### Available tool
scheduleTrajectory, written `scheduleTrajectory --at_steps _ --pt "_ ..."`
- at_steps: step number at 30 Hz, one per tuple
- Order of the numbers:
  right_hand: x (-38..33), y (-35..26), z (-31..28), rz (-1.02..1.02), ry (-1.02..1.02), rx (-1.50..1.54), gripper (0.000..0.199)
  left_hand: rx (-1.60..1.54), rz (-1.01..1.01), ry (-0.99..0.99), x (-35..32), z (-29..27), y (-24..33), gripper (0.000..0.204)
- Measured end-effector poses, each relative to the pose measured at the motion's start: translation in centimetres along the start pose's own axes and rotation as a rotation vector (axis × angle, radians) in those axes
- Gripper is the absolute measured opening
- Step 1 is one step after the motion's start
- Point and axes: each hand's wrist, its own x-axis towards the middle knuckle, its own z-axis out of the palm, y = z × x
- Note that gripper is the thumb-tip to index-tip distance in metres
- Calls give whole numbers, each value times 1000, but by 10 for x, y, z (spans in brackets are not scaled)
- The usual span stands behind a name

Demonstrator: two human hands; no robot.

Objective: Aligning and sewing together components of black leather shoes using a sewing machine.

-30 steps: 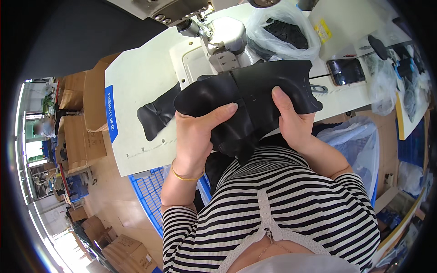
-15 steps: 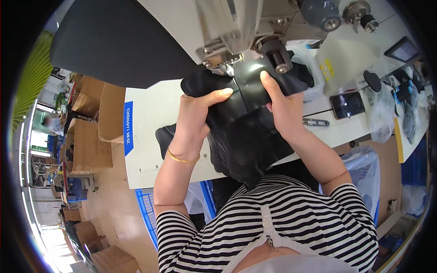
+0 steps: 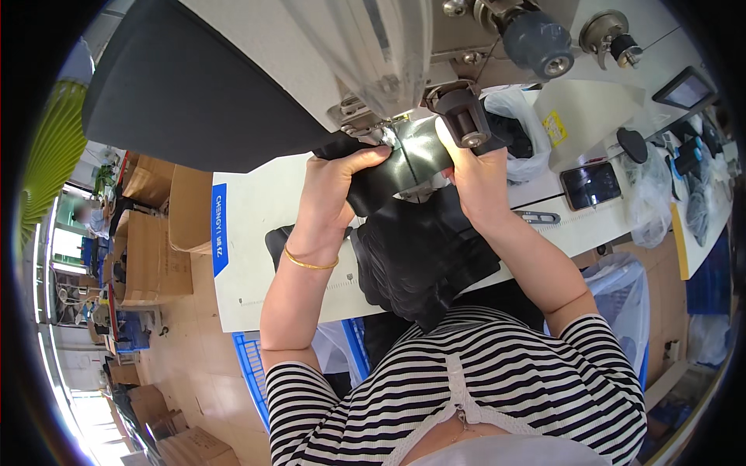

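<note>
Your work, a smooth, glossy black piece [image 3: 377, 190] with a dark line across it, lies beneath the needle area of the sewing machine [image 3: 307, 58], spanning the space between your hands. Your left hand [image 3: 328, 186] has its grip closed on the near left part, thumb flat on top; your right hand [image 3: 479, 182] grips the right part likewise, its thumb partly behind the machine's dark cylindrical fitting [image 3: 461, 113]. Below your hands, a soft, layered black bundle [image 3: 427, 256] drapes over the edge of the white worktop [image 3: 245, 272]; whether it joins the held piece cannot be told. Behind your right hand, a translucent plastic bag [image 3: 536, 159] holds crumpled black material [image 3: 509, 136]. Nearer, metal snips [image 3: 538, 218] and a glossy, rectangular phone [image 3: 590, 186] lie flat. Under the worktop, to your left, stands a slatted blue crate [image 3: 250, 365] with a whitish liner [image 3: 334, 349]; to your right, clear plastic sheeting [image 3: 622, 291] hangs loosely. Farther left are brown cardboard boxes [image 3: 155, 260].
</note>
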Motion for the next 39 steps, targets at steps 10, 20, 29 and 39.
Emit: scheduleTrajectory --at_steps 10,20,29,39 --pt "0 1 1 -13 -9 -12 19 9 15 -30 3 -4 -2 12" --pt "7 1 -3 -48 -66 -108 23 85 -4 -33 9 -7 -1 11" --pt "6 -7 -3 -91 -82 -122 19 65 -49 -30 6 -11 0 14" --pt "-3 -11 -4 -41 -95 -71 17 117 -84 -195 -4 -29 -4 28"
